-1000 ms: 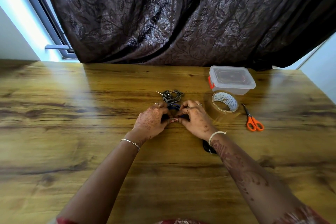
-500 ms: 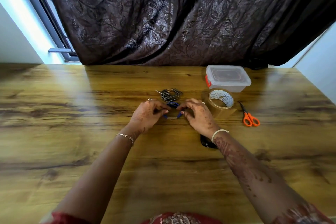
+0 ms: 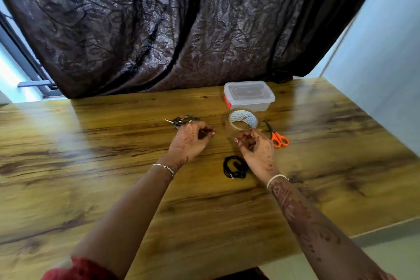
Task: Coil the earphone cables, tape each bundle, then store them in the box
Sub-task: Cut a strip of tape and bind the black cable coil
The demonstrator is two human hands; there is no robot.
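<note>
My left hand (image 3: 189, 141) hovers over the wooden table (image 3: 113, 166), and its curled fingers grip a small dark earphone bundle (image 3: 201, 134). My right hand (image 3: 255, 149) is a little to the right of it, just in front of the tape roll (image 3: 243, 119). Its fingers are curled and I see nothing in them. A black coiled earphone (image 3: 235, 167) lies on the table beside my right wrist. A grey earphone bundle (image 3: 181, 120) lies just behind my left hand. The clear plastic box (image 3: 248, 95), lid on and with a red clip, stands at the back.
Orange-handled scissors (image 3: 277, 136) lie right of the tape roll. A dark patterned curtain (image 3: 170, 29) hangs behind the table. The table's right edge (image 3: 386, 227) runs close to my right forearm, with pale floor beyond it.
My hands were together on the bundle and have drawn apart. The left hand keeps the bundle and the right has let go. The black coil by my right wrist is now uncovered.
</note>
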